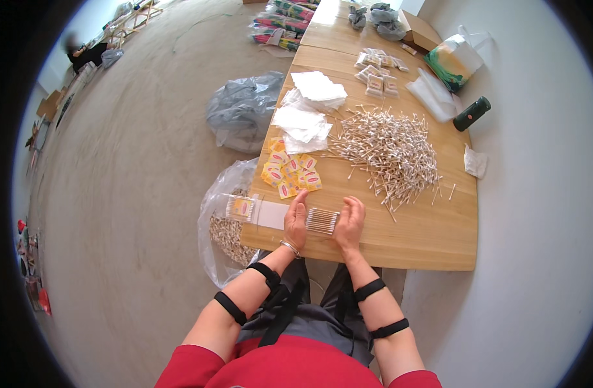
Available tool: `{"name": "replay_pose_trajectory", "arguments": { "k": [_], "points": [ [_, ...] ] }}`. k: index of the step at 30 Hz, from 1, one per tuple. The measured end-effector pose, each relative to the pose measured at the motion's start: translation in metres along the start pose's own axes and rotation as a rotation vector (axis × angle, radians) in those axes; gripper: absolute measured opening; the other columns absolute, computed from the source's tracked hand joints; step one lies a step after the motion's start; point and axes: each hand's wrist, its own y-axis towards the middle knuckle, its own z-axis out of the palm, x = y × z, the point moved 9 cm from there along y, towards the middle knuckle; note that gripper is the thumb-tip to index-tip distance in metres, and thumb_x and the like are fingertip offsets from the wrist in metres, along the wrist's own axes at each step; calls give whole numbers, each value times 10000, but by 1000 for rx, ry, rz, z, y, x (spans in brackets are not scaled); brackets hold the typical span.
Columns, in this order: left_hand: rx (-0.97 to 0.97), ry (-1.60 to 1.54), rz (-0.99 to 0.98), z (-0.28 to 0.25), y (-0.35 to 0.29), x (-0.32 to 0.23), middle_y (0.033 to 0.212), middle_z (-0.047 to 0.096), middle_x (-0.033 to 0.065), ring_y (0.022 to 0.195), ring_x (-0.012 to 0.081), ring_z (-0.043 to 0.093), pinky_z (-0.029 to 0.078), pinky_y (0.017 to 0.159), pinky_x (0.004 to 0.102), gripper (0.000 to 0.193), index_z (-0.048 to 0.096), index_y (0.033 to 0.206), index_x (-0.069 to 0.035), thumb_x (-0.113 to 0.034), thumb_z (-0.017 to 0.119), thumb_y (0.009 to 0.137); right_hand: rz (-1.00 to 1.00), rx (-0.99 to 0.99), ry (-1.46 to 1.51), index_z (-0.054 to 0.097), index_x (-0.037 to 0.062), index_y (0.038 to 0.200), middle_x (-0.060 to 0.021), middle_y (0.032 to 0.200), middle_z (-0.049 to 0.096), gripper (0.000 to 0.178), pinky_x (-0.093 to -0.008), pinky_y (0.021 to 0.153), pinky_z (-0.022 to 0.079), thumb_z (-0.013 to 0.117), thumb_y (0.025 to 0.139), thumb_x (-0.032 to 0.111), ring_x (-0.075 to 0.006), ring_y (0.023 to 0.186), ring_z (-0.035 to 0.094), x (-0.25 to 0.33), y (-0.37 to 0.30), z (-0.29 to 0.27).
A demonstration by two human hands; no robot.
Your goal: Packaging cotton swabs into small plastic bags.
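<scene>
Near the table's front edge, a neat row of cotton swabs (321,220) lies crosswise between my hands. My left hand (296,223) stands on its edge at the row's left end, fingers stretched out. My right hand (349,223) faces it at the other end, fingers extended and a little curved. Both palms are close to or touching the swab tips. Left of my left hand lies a pale flat strip (272,215), and past it a clear packet of swabs with a yellow card (243,207). Yellow printed cards (292,171) lie scattered just beyond.
A large loose heap of cotton swabs (390,152) covers the table's middle right. Stacked white bags (304,123) lie at the left edge, with filled packets (377,74) farther back. A dark green cylinder (471,114) stands by the wall. An open plastic sack of swabs (228,236) sits below the left edge.
</scene>
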Motion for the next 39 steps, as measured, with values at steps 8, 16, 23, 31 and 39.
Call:
{"name": "replay_pose_trajectory", "arguments": {
  "k": [8,16,23,31,39],
  "points": [
    [85,73,-9,2,1,-1,1417,378,124,1323,187,329,244,1098,298,531,353,1374,37,-345,356,1006,107,-23,323,422,-52,1289,-209,1425,342,420,-384,1110,214,343,983,225,-337,1359,276,12,-21,23],
    [57,-32,-36,6,-1,-1,1417,372,146,1332,212,320,231,1108,318,553,337,1372,60,-354,351,1005,16,63,185,355,-47,1358,-203,1451,312,484,-401,1127,174,410,958,221,-310,1389,219,4,-19,8],
    [9,-38,0,-2,1,-2,1355,454,163,1278,227,397,274,1077,325,554,414,1329,55,-386,371,997,-194,473,-661,190,-70,1413,-225,1498,158,798,-466,1142,88,506,884,438,-341,1412,107,19,-51,54],
    [87,11,-82,-1,2,-4,1405,390,149,1311,226,354,253,1099,330,517,361,1358,56,-327,337,1012,-243,478,-701,150,-89,1413,-257,1490,138,1018,-451,1147,69,551,782,602,-363,1411,84,24,-50,50],
    [630,1153,276,16,-49,-57,1030,552,157,980,337,518,415,903,368,470,480,1280,-48,-201,604,854,-223,518,-679,122,-92,1415,-256,1495,109,1089,-452,1147,72,609,722,593,-365,1413,66,23,-48,47]
  ]
}}
